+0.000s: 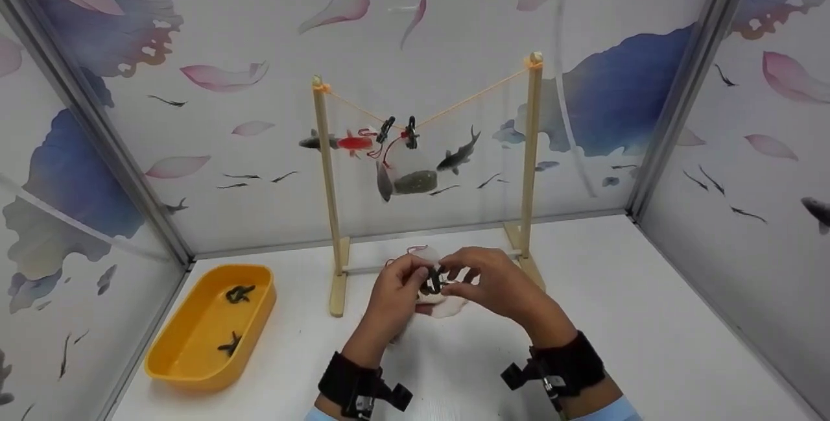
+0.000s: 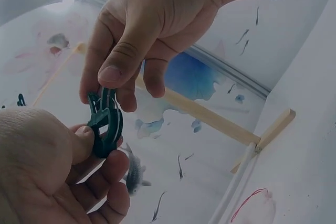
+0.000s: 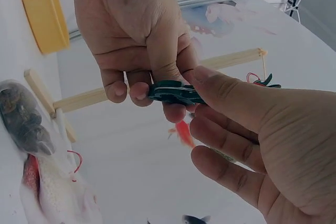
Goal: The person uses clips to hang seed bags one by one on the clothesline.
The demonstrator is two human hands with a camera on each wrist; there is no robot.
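Note:
Both hands meet over the table's middle around one dark green clip [image 1: 432, 281]. My left hand [image 1: 414, 277] pinches the clip's lower part between thumb and fingers, as the left wrist view shows [image 2: 79, 145]. My right hand [image 1: 458, 282] pinches its other end with thumb and fingertips [image 3: 202, 85]. The clip [image 2: 105, 124] sits between the two hands, its jaws not clearly seen. Under the hands lie white pouches [image 1: 449, 305] with red string on the table.
A wooden rack [image 1: 533, 168] with an orange string stands behind the hands, and two black clips [image 1: 410, 133] on the string hold a pouch [image 1: 410, 176] of dark filling. A yellow tray [image 1: 194, 356] at the left holds two more clips. Patterned walls close in three sides.

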